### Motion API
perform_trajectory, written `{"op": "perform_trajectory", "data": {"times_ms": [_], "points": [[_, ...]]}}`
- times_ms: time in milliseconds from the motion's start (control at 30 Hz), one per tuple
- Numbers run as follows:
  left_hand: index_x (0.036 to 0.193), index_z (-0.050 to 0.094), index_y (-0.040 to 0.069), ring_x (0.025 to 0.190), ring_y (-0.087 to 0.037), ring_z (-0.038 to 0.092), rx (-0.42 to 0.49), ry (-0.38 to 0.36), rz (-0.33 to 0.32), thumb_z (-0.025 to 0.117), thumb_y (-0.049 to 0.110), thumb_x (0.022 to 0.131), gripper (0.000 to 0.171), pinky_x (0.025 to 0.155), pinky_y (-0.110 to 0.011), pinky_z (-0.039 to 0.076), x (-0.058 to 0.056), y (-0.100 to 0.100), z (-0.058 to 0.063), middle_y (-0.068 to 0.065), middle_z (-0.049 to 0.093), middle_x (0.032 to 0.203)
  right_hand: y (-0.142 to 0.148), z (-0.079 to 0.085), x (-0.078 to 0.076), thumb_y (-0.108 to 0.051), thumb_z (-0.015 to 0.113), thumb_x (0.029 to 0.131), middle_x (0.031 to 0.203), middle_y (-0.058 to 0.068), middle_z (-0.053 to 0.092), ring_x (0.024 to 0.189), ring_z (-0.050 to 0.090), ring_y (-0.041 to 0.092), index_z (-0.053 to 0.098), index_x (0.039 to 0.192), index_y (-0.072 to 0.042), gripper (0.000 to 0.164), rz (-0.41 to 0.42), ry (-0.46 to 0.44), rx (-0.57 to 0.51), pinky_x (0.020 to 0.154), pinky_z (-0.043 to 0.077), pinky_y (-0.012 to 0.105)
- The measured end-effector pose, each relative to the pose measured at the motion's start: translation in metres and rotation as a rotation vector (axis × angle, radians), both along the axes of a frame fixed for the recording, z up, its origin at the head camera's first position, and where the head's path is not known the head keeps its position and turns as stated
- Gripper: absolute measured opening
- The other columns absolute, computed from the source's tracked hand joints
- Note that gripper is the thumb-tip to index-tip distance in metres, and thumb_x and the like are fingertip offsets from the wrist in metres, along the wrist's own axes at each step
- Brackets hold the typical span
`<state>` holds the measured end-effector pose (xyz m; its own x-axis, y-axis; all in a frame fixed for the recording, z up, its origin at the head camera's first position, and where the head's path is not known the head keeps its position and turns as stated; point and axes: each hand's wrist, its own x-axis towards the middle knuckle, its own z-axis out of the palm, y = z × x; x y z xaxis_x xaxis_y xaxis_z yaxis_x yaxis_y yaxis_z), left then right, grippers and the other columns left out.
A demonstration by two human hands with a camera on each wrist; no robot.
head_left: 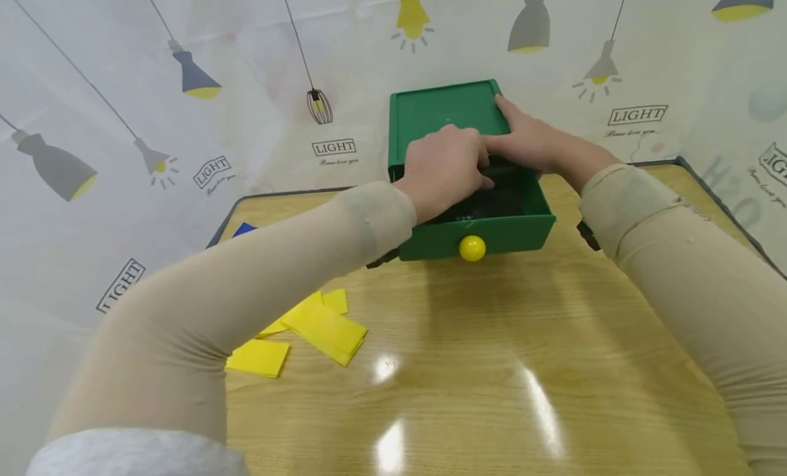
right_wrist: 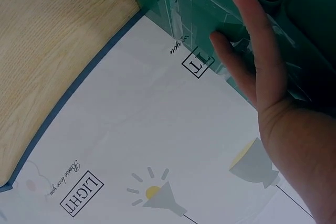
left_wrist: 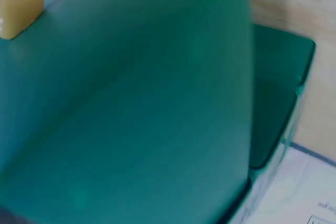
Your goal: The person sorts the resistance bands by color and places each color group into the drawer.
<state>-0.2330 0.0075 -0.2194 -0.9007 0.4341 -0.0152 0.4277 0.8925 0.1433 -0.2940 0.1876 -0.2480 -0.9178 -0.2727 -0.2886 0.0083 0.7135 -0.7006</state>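
**Left hand (head_left: 445,165) was over a green drawer (head_left: 516,235), right hand (head_left: 529,141) was at the box**

So the green box (head_left: 445,107) sat toward the back of the counter (head_left: 479,367), up near the printed wall sheet (head_left: 264,134). Call the box the clock centre in the head view, with 12 toward the wall. The drawer stuck out toward 6, with its yellow knob (head_left: 472,248) facing the person, which left the inside reachable from above. It looked dark in there and I couldn't make out any contents.

The left hand came in from 8, knuckles up, fingers bent down over the drawer. No idea whether its grip had anything in it: the fingertips were hidden, and the left wrist view was mostly blurry green with the knob up around 10 or 11.

The right hand was at 2, its grip wide, with fairly straight, spread fingers along the side where clear tape (right_wrist: 176,9) ran. I'd guess it was there to steady the box so it wouldn't slide or tip while the other hand worked. Its thumb pointed toward the left hand; couldn't tell if they touched.

Farther out, folded yellow pieces (head_left: 326,329) lay overlapping between 7 and 8, probably to keep them within reach but out of the drawer's way. A bit of a blue piece (head_left: 244,229) peeked out between 8 and 9, partly behind the left sleeve (head_left: 295,257).
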Motion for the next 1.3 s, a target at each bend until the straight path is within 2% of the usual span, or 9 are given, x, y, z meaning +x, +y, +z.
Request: {"op": "perform_trajectory", "data": {"times_ms": [167, 367, 500, 633, 733, 900, 1067, 1200, 1300], "points": [[0.143, 0.069, 0.029, 0.126, -0.013, 0.067, -0.094, 0.042, -0.087, 0.074, 0.041, 0.101, 0.045, 0.091, -0.036, 0.063, 0.005, -0.01, 0.003, 0.01, 0.07, 0.143, -0.001, 0.0, 0.0, -0.068, 0.047, 0.1, 0.179, 0.015, -0.017, 0.159, 0.022, 0.055, -0.033, 0.161, -0.039, 0.104, -0.001, -0.012, 0.007, 0.114, 0.039, 0.077], [0.138, 0.073, 0.029, 0.128, -0.013, 0.065, -0.043, 0.087, -0.165, 0.071, 0.044, 0.103, 0.038, 0.093, -0.034, 0.061, 0.027, -0.027, 0.016, 0.012, 0.072, 0.139, -0.001, 0.002, 0.001, -0.073, 0.052, 0.097, 0.179, 0.018, -0.012, 0.157, 0.026, 0.058, -0.033, 0.161, -0.041, 0.111, -0.016, -0.015, 0.002, 0.111, 0.039, 0.081], [0.123, 0.081, 0.025, 0.101, -0.011, 0.072, 0.124, 0.06, -0.193, 0.072, 0.043, 0.102, 0.029, 0.081, -0.028, 0.059, 0.054, -0.044, 0.025, 0.009, 0.081, 0.114, -0.002, 0.0, 0.003, -0.077, 0.057, 0.094, 0.179, 0.019, -0.009, 0.155, 0.029, 0.057, -0.032, 0.161, -0.041, 0.118, -0.025, -0.022, -0.011, 0.111, 0.039, 0.081], [0.106, 0.084, 0.022, 0.07, -0.013, 0.066, 0.43, -0.105, -0.17, 0.075, 0.037, 0.101, 0.019, 0.065, -0.028, 0.053, 0.083, -0.063, 0.027, 0.002, 0.077, 0.081, -0.003, -0.001, 0.003, -0.079, 0.059, 0.092, 0.179, 0.019, -0.007, 0.155, 0.031, 0.054, -0.031, 0.162, -0.039, 0.121, -0.028, -0.004, -0.018, 0.112, 0.04, 0.078], [0.099, 0.084, 0.021, 0.061, -0.016, 0.062, 0.595, -0.249, -0.14, 0.076, 0.034, 0.1, 0.016, 0.058, -0.029, 0.049, 0.103, -0.07, 0.015, -0.001, 0.07, 0.069, -0.004, -0.001, 0.002, -0.078, 0.059, 0.092, 0.179, 0.02, -0.006, 0.156, 0.03, 0.054, -0.03, 0.163, -0.038, 0.121, -0.033, 0.015, -0.02, 0.112, 0.041, 0.078], [0.098, 0.082, 0.022, 0.06, -0.017, 0.066, 0.648, -0.438, -0.09, 0.076, 0.036, 0.101, 0.016, 0.059, -0.028, 0.049, 0.119, -0.07, -0.028, 0.004, 0.07, 0.07, -0.004, -0.001, 0.003, -0.079, 0.059, 0.091, 0.179, 0.02, -0.009, 0.158, 0.024, 0.055, -0.029, 0.164, -0.038, 0.121, -0.047, 0.02, -0.007, 0.11, 0.038, 0.082], [0.103, 0.082, 0.021, 0.07, -0.019, 0.071, 0.722, -0.513, -0.028, 0.073, 0.036, 0.102, 0.017, 0.066, -0.031, 0.058, 0.112, -0.066, -0.062, 0.001, 0.076, 0.083, -0.004, -0.001, 0.002, -0.078, 0.059, 0.092, 0.179, 0.019, -0.012, 0.159, 0.022, 0.055, -0.03, 0.163, -0.039, 0.12, -0.05, 0.009, -0.01, 0.111, 0.036, 0.083], [0.102, 0.084, 0.02, 0.072, -0.019, 0.07, 0.781, -0.525, 0.041, 0.075, 0.037, 0.101, 0.019, 0.064, -0.029, 0.057, 0.104, -0.062, -0.067, -0.003, 0.076, 0.083, -0.003, 0.003, 0.001, -0.079, 0.057, 0.092, 0.179, 0.019, -0.013, 0.16, 0.021, 0.055, -0.033, 0.161, -0.04, 0.12, -0.035, -0.018, 0.015, 0.11, 0.037, 0.083], [0.1, 0.085, 0.019, 0.068, -0.022, 0.069, 0.81, -0.49, 0.058, 0.075, 0.038, 0.101, 0.021, 0.061, -0.028, 0.054, 0.097, -0.06, -0.07, -0.005, 0.076, 0.078, -0.003, 0.007, 0.0, -0.08, 0.056, 0.092, 0.178, 0.02, -0.015, 0.16, 0.02, 0.054, -0.037, 0.158, -0.041, 0.121, -0.01, -0.06, 0.044, 0.11, 0.039, 0.082]]}}
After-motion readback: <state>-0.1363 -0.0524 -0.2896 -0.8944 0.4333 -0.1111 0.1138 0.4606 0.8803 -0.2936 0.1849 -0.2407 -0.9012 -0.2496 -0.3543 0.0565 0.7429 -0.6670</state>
